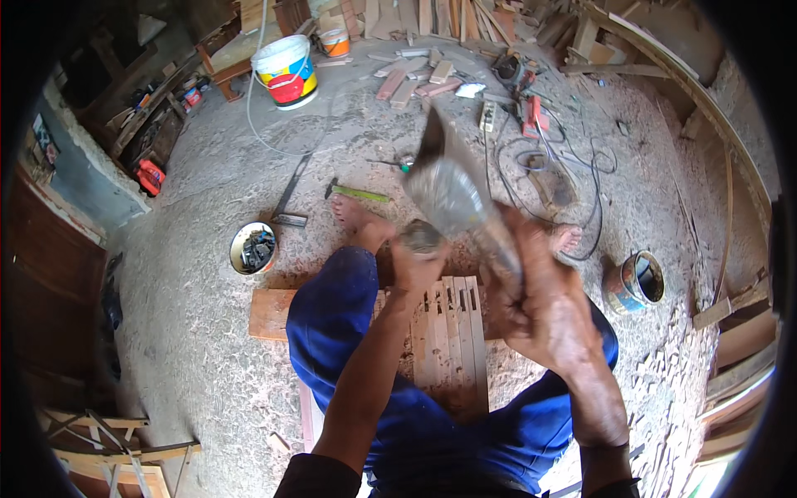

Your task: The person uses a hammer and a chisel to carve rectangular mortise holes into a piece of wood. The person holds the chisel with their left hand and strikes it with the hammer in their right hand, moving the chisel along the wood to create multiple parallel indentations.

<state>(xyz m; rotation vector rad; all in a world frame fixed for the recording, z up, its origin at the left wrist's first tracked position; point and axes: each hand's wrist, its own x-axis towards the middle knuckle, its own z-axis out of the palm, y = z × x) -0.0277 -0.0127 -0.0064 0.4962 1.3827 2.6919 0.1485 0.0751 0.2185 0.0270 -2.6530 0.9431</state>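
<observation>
My right hand (552,311) is raised and closed round the handle of a hatchet (448,195). Its broad grey metal head is smeared by motion. Lower down, my left hand (413,270) grips an upright tool with a round, worn handle end (421,238), likely a chisel; its lower part is hidden by the hand. Under both hands, between my knees, lie several pale wooden slats (448,340) side by side, with narrow slots cut near their far ends and chips on top. A wooden block (270,314) shows at the left, partly behind my leg.
A hammer with a yellow-green handle (361,193) and a try square (290,217) lie beyond my left foot. Buckets stand left (243,259) and right (618,286). A red power tool (534,116), cables and a power strip (488,116) lie ahead, near scattered wood offcuts (407,83).
</observation>
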